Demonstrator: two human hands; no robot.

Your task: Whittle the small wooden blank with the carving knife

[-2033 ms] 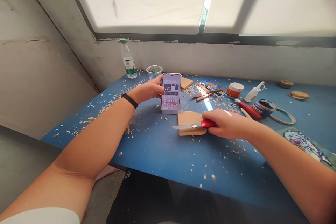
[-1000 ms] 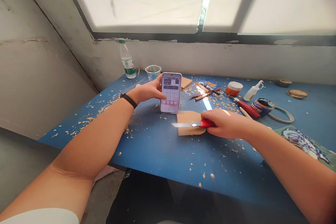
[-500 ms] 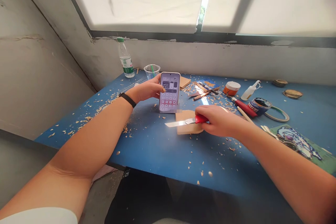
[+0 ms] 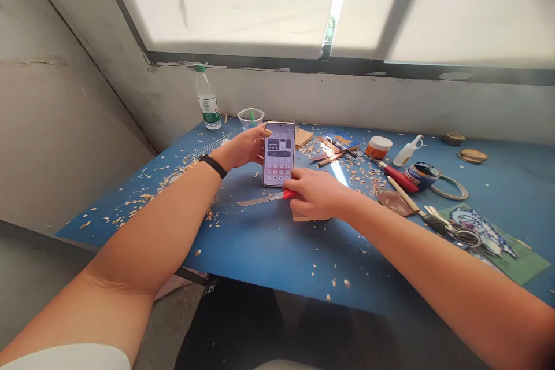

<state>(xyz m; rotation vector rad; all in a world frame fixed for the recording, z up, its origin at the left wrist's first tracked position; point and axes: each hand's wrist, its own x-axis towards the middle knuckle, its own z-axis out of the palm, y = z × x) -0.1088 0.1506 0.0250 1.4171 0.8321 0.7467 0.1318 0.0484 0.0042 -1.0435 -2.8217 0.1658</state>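
Note:
A smartphone stands upright on the blue table with its lit screen facing me. My left hand grips its left edge, thumb near the upper corner. My right hand is closed around the red handle of a utility knife, whose long blade points left, low over the table in front of the phone. The fingers of that hand are close to the phone's lower right corner; whether they touch it I cannot tell. Beneath my right hand lies a wooden block, mostly covered by it.
Wood shavings litter the blue table. At the back left are a water bottle and a plastic cup. To the right stand an orange jar, a glue bottle, a dark jar, a tape ring and keys.
My right hand has moved left with the utility knife, nearer to the phone and over the wooden block. My left thumb has shifted up along the phone's edge.

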